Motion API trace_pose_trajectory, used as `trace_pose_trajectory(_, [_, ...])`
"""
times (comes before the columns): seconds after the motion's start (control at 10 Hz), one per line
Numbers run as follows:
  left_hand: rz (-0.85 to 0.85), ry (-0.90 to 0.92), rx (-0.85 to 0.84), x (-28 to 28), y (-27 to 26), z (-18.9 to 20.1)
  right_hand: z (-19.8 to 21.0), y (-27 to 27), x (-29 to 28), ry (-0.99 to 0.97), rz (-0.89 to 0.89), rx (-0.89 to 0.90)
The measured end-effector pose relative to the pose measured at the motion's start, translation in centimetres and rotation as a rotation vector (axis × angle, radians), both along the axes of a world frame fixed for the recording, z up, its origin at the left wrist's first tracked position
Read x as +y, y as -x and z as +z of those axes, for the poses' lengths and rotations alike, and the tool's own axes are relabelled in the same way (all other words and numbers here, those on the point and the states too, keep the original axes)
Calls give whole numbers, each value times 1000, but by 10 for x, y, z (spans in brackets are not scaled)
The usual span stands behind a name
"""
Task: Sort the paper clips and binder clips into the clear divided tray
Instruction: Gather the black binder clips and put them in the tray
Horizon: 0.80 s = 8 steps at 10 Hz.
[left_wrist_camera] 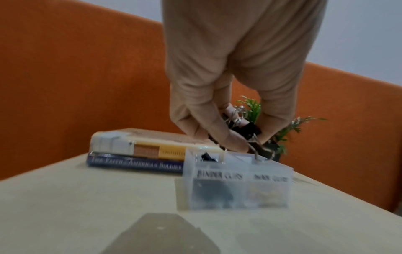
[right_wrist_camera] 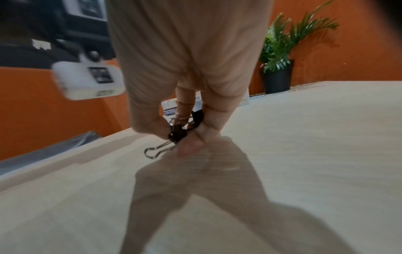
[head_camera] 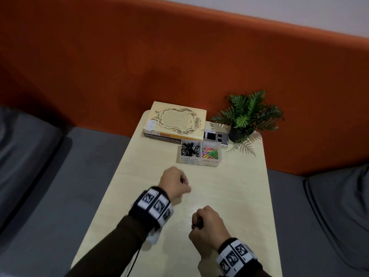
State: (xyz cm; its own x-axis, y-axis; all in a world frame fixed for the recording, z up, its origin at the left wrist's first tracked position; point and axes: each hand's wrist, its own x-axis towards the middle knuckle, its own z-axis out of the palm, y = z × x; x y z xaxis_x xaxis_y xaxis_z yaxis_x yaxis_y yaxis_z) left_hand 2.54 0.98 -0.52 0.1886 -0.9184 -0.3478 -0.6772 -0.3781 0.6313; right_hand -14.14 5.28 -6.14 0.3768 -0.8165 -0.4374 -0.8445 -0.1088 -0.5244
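- Head view, nearest item: right hand, fingers curled around a small cluster of black binder clips with silver wire handles, held low over the pale wooden table.
- Left hand, farther forward, fingers curled with a glint of metal at the fingertips; what it holds is not legible from this view.
- Clear plastic divided tray with two compartments, beyond both hands and apart from them. Left compartment, labelled binder clips: a heap of black binder clips. Right compartment, labelled paper clips: coloured paper clips.
- Behind the tray: cream hardback book stacked on a second book; small green potted plant in a black pot at the right rear corner.
- Left wrist view: left hand pinching several black binder clips between thumb and fingers, above the tray; picture blurred.
- Right wrist view: right hand gripping black binder clips between thumb and fingers, one wire handle sticking out to the left, just above the table surface.
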Motion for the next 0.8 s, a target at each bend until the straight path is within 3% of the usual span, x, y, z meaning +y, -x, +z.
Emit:
trace_pose_trajectory(0.2, [-13,69,-130,-98,-6,16,10,6,-2,-10,-42,-66])
trace_pose_trajectory(0.4, [-103,3,-176,-126,-5,5,32,8,-32,4,-147,-175])
trace_pose_trajectory(0.6, [30,244,-49,-74,-23,17,66,-26,-121,186,-144,-289])
trace_pose_trajectory(0.7, [-13,185,37,-11,-40,17,77,-61,-164,220,-119,-275])
trace_pose_trajectory(0.8, [-56,-53,107,71,-64,13,72,-89,-190,239,-68,-153])
